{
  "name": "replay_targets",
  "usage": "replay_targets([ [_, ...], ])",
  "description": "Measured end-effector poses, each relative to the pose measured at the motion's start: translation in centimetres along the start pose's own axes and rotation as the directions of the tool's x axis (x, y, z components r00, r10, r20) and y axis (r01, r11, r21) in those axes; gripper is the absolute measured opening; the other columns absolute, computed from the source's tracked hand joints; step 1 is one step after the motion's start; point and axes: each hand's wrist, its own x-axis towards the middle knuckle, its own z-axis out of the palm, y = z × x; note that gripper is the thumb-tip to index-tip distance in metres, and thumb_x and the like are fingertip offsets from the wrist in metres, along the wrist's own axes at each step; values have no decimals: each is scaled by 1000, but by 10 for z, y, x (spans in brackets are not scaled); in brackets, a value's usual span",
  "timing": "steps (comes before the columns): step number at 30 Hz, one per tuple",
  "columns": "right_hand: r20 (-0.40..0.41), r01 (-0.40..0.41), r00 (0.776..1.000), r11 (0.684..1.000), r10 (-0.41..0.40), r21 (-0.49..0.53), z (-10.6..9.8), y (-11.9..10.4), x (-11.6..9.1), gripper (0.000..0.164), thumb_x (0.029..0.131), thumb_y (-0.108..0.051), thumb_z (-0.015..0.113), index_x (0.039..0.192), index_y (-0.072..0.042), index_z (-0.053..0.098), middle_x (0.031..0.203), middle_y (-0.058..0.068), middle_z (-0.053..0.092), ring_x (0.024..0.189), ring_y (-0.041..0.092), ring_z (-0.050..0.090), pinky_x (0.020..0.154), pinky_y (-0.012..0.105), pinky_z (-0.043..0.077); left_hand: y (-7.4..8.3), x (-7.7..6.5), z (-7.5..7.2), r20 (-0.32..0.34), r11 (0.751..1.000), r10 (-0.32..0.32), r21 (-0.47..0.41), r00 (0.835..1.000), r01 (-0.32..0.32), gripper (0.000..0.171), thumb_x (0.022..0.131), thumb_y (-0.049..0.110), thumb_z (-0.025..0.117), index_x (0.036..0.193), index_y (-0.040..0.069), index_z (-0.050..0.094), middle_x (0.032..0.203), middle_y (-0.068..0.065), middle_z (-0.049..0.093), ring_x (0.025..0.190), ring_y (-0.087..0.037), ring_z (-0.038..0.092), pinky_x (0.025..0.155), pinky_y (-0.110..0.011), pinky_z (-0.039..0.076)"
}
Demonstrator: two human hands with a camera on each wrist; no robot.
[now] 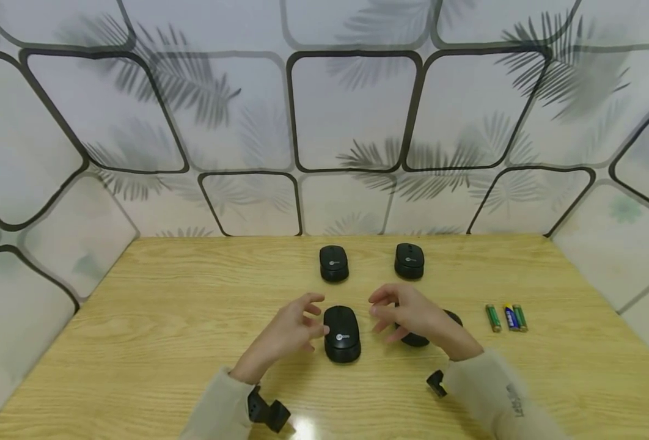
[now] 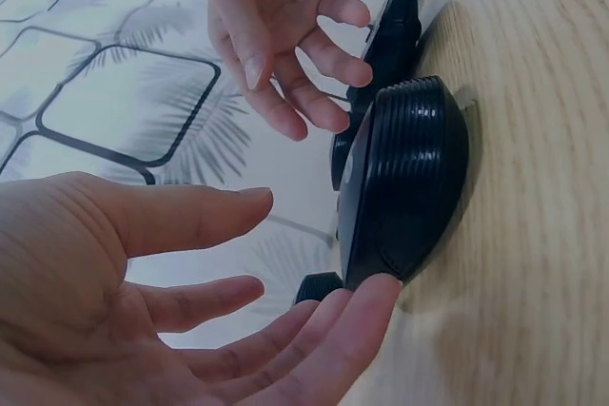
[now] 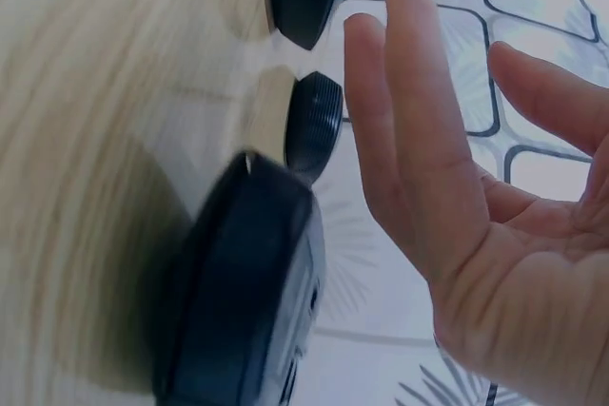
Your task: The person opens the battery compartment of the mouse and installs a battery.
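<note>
A black computer mouse [image 1: 342,334] sits on the table between the two hands, its logo side up. My left hand [image 1: 294,327] is at its left side, fingers spread and loosely bent. In the left wrist view one fingertip overlaps the lower end of the mouse [image 2: 409,178]. To the right, my right hand [image 1: 409,313] hovers with loosely bent fingers and nothing in its grasp. Under that hand lies another black mouse-sized thing [image 1: 414,340], mostly hidden by the hand and wrist; its dark side [image 3: 238,282] shows in the right wrist view.
Two more black mice stand farther back, one left [image 1: 333,263] and one right [image 1: 409,261]. On the right lie a green battery [image 1: 492,318] and, beside it, a blue battery [image 1: 511,318] and another green one [image 1: 520,318]. A patterned wall [image 1: 352,110] borders the table's back.
</note>
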Motion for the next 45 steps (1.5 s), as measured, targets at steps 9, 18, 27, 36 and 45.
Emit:
replay_targets([
  [9, 10, -43, 999, 999, 43, 1, 13, 1, 10, 40, 101, -5, 59, 133, 17, 48, 115, 22, 58, 90, 29, 71, 65, 41, 65, -6, 0, -2, 8, 992, -64, -112, 998, 65, 56, 92, -3, 67, 145, -4, 46, 127, -25, 52, 104, -34, 61, 64, -40, 64],
  [18, 39, -95, 995, 992, 92, 84, 20, 6, 11, 45, 100, -7, 61, 134, 17, 44, 117, 23, 56, 89, 30, 71, 65, 41, 65, -15, 2, 1, 36, 967, -101, -231, 994, 107, 55, 93, -4, 65, 144, -9, 43, 129, -26, 49, 106, -34, 58, 67, -43, 65],
  [27, 72, -138, 989, 983, 130, 120, 25, 8, 13, 52, 99, -8, 63, 139, 16, 41, 119, 22, 54, 84, 27, 70, 63, 41, 65, -15, 0, 3, 14, 961, -121, -248, 993, 121, 50, 95, -6, 61, 141, -13, 44, 129, -27, 49, 110, -36, 58, 67, -42, 65],
  [36, 75, -148, 987, 983, 141, 107, 27, 10, 11, 53, 95, -4, 66, 138, 16, 43, 118, 21, 53, 83, 27, 69, 62, 40, 65, -15, 3, 10, 47, 952, -123, -277, 991, 131, 55, 94, -7, 60, 144, -14, 39, 136, -27, 46, 103, -31, 58, 65, -39, 65],
  [45, 70, -140, 989, 982, 132, 130, 30, 8, 11, 54, 90, 1, 68, 137, 16, 45, 117, 22, 53, 81, 27, 67, 62, 40, 65, -16, 5, 14, 34, 956, -111, -269, 993, 116, 56, 92, -11, 63, 144, -14, 42, 132, -24, 51, 95, -27, 63, 66, -40, 65],
])
